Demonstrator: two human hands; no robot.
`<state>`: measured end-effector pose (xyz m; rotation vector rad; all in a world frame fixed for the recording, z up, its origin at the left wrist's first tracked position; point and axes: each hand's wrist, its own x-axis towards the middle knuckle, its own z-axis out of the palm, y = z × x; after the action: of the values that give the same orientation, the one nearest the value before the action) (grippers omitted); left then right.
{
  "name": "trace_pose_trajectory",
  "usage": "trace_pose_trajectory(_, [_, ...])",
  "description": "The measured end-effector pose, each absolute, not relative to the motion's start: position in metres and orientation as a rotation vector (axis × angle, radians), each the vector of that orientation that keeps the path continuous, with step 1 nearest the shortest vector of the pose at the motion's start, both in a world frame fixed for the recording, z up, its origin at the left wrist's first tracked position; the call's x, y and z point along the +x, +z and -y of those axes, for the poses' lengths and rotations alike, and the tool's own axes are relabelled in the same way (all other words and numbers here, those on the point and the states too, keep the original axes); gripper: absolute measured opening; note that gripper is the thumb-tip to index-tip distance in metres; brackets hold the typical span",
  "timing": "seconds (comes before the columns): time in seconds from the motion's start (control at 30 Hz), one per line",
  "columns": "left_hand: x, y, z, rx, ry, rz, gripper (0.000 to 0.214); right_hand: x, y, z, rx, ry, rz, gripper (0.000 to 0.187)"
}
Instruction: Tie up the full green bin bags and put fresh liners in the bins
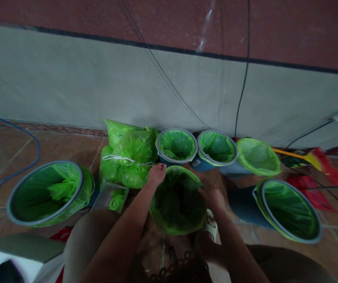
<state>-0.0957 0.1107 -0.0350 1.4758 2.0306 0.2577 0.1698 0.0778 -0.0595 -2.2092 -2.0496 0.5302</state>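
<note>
Between my knees stands a bin lined with a green bin liner (pixel 177 230), its edge folded out over the rim; the inside is dark. My left hand (pixel 156 174) is closed at the liner's far left edge, fingers pinched together. On the opposite side, my right hand (pixel 213 197) has its fingers bent onto the liner's right edge, partly lost in shadow. Just left of my left hand lie filled green bags (pixel 133 157), one with a white tie (pixel 117 158). A clear plastic box (pixel 101 198) with a piece of green liner (pixel 117 199) in it is beside my left forearm.
Lined bins with grey rims stand around: a large one (pixel 82 184) at left, two by the wall (pixel 177 161) and one tilted (pixel 319 232) at right. Another lined bin (pixel 259 157) is near a red dustpan (pixel 307 192). A blue cable (pixel 37 147) crosses the left floor.
</note>
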Motion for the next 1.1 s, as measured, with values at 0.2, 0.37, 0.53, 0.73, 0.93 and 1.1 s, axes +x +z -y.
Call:
trace_pose_trajectory(0.2, [-0.087,-0.035,-0.108,1.554,0.187,-2.071,0.037,0.127,-0.042,-0.143,-1.995,0.593,2.306,0.042])
trace_pose_trajectory(0.37, [-0.088,-0.042,-0.099,1.646,0.114,-2.063,0.028,0.113,-0.061,-0.151,-1.866,0.648,2.497,0.035])
trace_pose_trajectory(0.53, [-0.091,-0.048,-0.095,1.690,0.104,-2.059,0.030,0.125,-0.068,-0.148,-1.849,0.662,2.541,0.031])
trace_pose_trajectory(0.73, [-0.088,-0.045,-0.094,1.665,0.099,-2.041,0.036,0.122,-0.067,-0.149,-1.929,0.659,2.517,0.029])
trace_pose_trajectory(0.93, [-0.095,-0.029,-0.095,1.613,0.099,-2.010,0.060,0.133,-0.048,-0.141,-1.942,0.663,2.362,0.039])
trace_pose_trajectory(1.1, [-0.108,-0.007,-0.096,1.536,0.182,-2.080,0.056,0.154,-0.037,-0.105,-2.234,0.661,2.084,0.042])
